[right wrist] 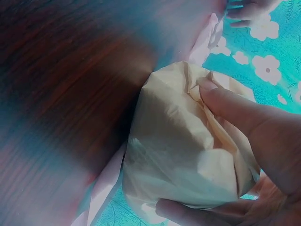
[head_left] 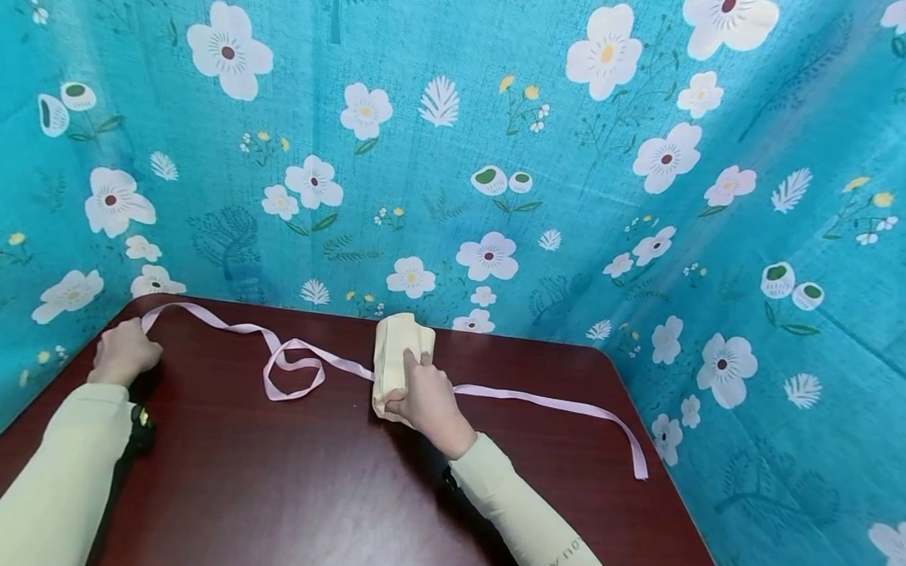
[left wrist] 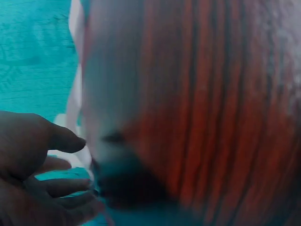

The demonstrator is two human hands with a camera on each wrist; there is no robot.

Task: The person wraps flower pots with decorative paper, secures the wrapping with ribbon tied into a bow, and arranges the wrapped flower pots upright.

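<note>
A cream paper-wrapped package with creased, folded paper lies near the table's back edge. My right hand grips it from the right; in the right wrist view the thumb presses on the folds and fingers hold the opposite side. A pale pink ribbon runs beneath the package and out both ways, with a loop on its left part. At the far left, my left hand is at the ribbon's end. In the left wrist view its fingers are apart from the thumb, and the ribbon passes by the fingertips.
A dark reddish-brown table carries everything. Blue floral cloth hangs close behind its back edge and along both sides. The ribbon's right tail bends forward near the table's right edge.
</note>
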